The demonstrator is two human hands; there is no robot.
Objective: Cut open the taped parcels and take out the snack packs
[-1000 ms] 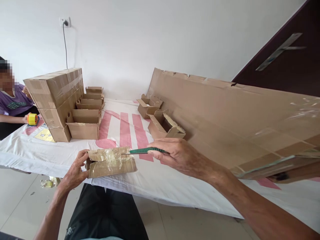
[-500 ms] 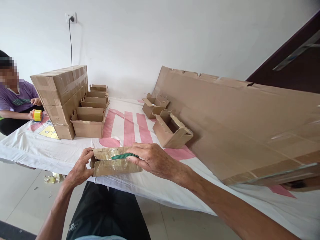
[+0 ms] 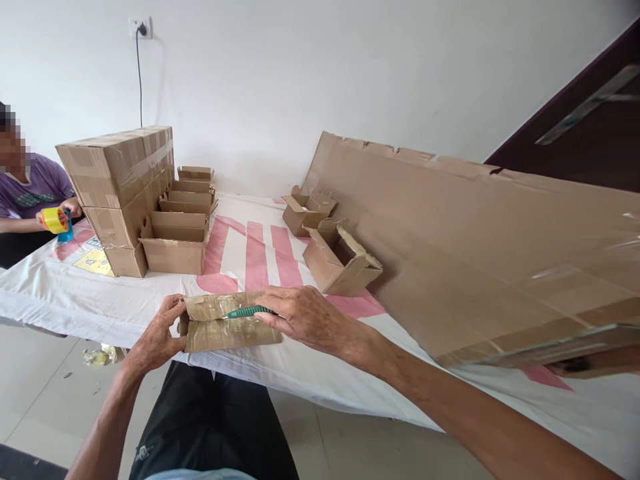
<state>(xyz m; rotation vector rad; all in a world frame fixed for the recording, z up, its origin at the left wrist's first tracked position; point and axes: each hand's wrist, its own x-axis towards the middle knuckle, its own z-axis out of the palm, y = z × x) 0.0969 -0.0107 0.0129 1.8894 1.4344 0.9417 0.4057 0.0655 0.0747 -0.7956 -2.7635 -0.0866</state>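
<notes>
A small flattened cardboard box [image 3: 227,329] covered in clear tape lies at the near edge of the white-covered table [image 3: 310,363]. My left hand [image 3: 157,337] grips its left end, fingers curled round the edge. My right hand [image 3: 305,317] is closed on a green-handled knife [image 3: 249,311], whose handle lies along the seam on top of the box.
Two open small boxes [image 3: 340,263] stand just beyond my right hand. A big cardboard sheet [image 3: 475,240] leans along the right. Taped box stacks [image 3: 120,187] and open boxes [image 3: 175,247] sit at left. Another person [image 3: 30,193] at far left holds a yellow tape dispenser [image 3: 56,220].
My right hand has drawn the knife leftward along the top of the taped box. The person at left has raised the tape dispenser.
</notes>
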